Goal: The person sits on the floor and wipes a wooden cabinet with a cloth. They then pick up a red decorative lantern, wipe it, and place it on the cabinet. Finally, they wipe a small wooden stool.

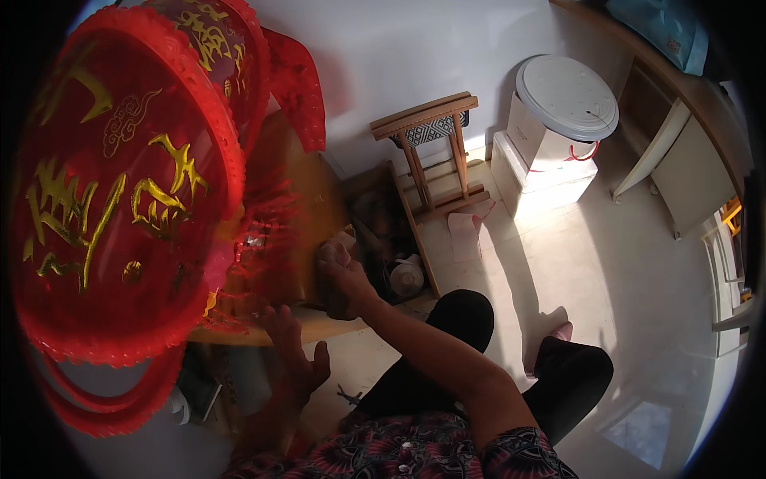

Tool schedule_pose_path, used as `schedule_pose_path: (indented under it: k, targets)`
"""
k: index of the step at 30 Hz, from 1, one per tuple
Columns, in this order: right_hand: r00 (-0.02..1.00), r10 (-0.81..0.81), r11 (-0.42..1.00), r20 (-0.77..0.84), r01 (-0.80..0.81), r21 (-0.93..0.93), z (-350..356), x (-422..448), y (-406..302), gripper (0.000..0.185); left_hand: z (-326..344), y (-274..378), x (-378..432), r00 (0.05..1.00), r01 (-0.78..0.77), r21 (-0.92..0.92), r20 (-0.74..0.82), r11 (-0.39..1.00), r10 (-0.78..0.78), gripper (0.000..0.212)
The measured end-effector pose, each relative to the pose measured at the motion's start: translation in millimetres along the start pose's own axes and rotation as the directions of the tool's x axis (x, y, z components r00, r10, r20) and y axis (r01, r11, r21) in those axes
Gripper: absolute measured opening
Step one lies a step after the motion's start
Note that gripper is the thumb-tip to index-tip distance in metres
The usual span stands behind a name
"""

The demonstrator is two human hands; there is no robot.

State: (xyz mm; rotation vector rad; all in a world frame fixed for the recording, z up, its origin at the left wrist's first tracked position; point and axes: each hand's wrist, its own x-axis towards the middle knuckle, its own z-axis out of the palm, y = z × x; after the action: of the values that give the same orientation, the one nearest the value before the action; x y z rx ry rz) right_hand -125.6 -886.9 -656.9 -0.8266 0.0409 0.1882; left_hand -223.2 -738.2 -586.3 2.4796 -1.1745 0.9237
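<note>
My left hand (pixel 294 350) is raised beside the wooden table edge (pixel 335 326), fingers apart, with nothing seen in it. Over the near side of an open wooden drawer (pixel 422 242) is my right hand (pixel 348 290). Its fingers are curled around or beside a small pinkish thing (pixel 335 252); blur and shadow hide whether it is gripped. Inside the drawer lie dark, hard-to-make-out items and a whitish round object (pixel 407 279). To my left, a large red lantern-like decoration (pixel 128 239) with gold writing fills the view and hides much of the tabletop.
A second red decoration (pixel 224 54) stands behind the first, near shiny red fringe (pixel 266 239). Beyond the drawer a folded wooden stool (pixel 428 120) leans at the wall. White boxes (pixel 544 173) carry a round lid (pixel 568 96). Far right is a wooden desk edge (pixel 712 126).
</note>
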Motion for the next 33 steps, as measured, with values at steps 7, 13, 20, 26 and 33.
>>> schedule_pose_path:
  k: [7,13,20,26,33]
  targets:
    - [0.947,-0.044,0.658,0.320,-0.213,0.723,-41.3,-9.9,21.5,0.061,86.1,11.5,65.0,0.893,0.099,-0.064,0.446,0.993,-0.060,0.077]
    - [0.981,0.183,0.778,0.061,-0.182,0.601,-81.1,-3.6,-0.8,0.077,121.1,-2.7,80.7,0.803,0.053,0.175,0.578,0.983,-0.146,0.081]
    - [0.987,0.016,0.942,-0.158,0.038,0.333,-137.6,-91.9,-100.1,0.063,168.9,-13.2,61.9,0.480,-0.343,0.485,0.827,0.805,-0.293,0.042]
    - [0.885,-0.081,0.995,-0.459,0.101,0.020,-218.4,-137.8,-169.7,0.043,233.7,-67.2,104.4,0.303,-0.641,0.538,0.832,0.547,-0.464,0.046]
    - [0.904,-0.067,0.993,-0.422,0.019,-0.116,-206.8,-221.7,-185.5,0.036,249.0,-128.3,102.8,0.357,-0.611,0.667,0.714,0.427,-0.602,0.056]
